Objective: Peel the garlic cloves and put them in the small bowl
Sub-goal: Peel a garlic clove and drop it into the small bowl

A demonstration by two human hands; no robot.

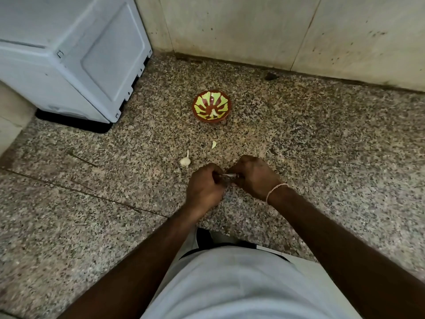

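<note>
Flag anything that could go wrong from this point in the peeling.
Both hands, left and right, hide most of the clove, so it might slip out unseen. The bowl sits well beyond the hands, so a peeled clove could drop on the way. A scrap on the counter might get mistaken for garlic.
</note>
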